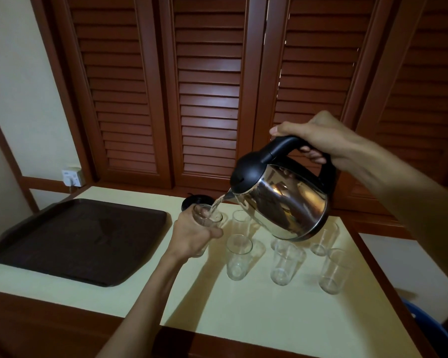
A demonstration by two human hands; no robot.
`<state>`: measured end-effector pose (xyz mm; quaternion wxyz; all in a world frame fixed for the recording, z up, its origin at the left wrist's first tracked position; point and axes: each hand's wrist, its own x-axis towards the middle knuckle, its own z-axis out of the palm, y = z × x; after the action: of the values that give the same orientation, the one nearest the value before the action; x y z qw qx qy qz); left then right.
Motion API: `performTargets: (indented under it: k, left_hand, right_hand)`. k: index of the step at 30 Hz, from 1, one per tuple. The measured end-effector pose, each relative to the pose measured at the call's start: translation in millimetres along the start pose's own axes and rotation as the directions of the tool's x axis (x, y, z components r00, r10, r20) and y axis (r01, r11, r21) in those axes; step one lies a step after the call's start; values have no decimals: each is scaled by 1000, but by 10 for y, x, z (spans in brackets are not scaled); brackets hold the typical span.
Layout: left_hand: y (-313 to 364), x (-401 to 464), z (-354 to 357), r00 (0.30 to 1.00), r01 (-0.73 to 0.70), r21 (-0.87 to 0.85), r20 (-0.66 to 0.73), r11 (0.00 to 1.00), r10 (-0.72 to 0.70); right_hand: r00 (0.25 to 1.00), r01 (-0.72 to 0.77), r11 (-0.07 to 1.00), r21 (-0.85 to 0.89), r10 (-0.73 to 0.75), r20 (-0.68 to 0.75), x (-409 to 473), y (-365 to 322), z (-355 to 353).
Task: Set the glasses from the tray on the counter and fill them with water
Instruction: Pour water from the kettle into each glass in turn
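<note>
The right hand (318, 140) is wrapped round the black handle of a shiny steel electric kettle (282, 200), tipped so water streams from its spout into a clear tumbler (209, 218). The left hand (192, 235) grips that tumbler, fingers curled round it. Other clear glasses (237, 257) stand on the cream counter (217, 306), right of the dark brown tray (75, 241). I can read no lettering on the kettle.

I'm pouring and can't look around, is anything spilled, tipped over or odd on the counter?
Nothing stands out. The stream from the kettle lands inside the glass the left hand holds, the other glasses stand upright, and the counter shows no puddle.
</note>
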<state>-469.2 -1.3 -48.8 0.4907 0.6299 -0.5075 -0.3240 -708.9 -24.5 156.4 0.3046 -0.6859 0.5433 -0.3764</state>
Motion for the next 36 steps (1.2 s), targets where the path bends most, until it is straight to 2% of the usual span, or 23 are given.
performTargets:
  k: [6,12,18,23,28,31,36]
  left_hand:
    - [415,110,-149,997,-79,-72,15,994,80]
    - [783,158,-330,990,-134,-113,25,984,138]
    - [929,193,-414,984,-161,-183,51,970,172]
    - [440,278,-279,995,-49,-240,75,970,69]
    - [-321,314,-117,993,73,-139,107,988,-59]
    - [-610,262,-62,989,126,-144,96,981,-113]
    - [-937,226,-52,993,106,-109,67,988,-99]
  right_hand:
    - [999,17,974,224,-5,-54,-79,147,34]
    - [994,49,882,469,5,-112,-136,220,-16]
    - [988,71,790,609,29,-152,-145,297,-13]
    - [989,53,766,640,50,-141,-161,444,1]
    - [990,54,774,631,43,-138,-206,580,11]
    - [989,50,764,643,53,-140,-236,665,8]
    - [987,51,767,639,57,-148,-279,767,0]
